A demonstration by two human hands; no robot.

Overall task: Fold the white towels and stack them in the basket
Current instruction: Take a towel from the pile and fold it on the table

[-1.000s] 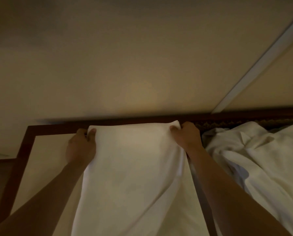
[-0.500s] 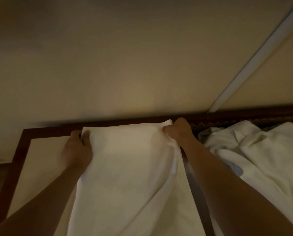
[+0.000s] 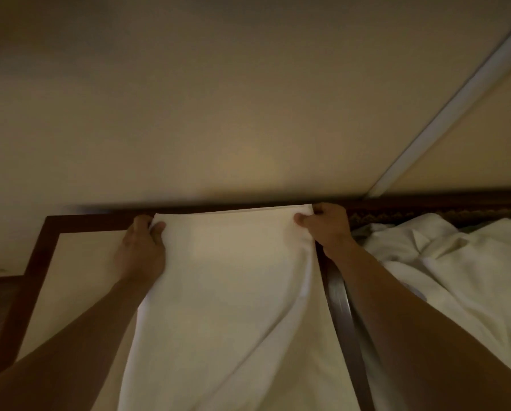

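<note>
Dark-framed table [image 3: 45, 247], at left. Left hand [image 3: 143, 252] pinches the far left corner of the white towel [image 3: 233, 292], which lies flat on the table; right hand [image 3: 327, 225] grips its far right corner. Heap of white towels [image 3: 456, 262], at right.

There is one camera, on the person's head. It looks forward and down, close over both arms. The wall [image 3: 218, 99] fills the top of the frame.
</note>
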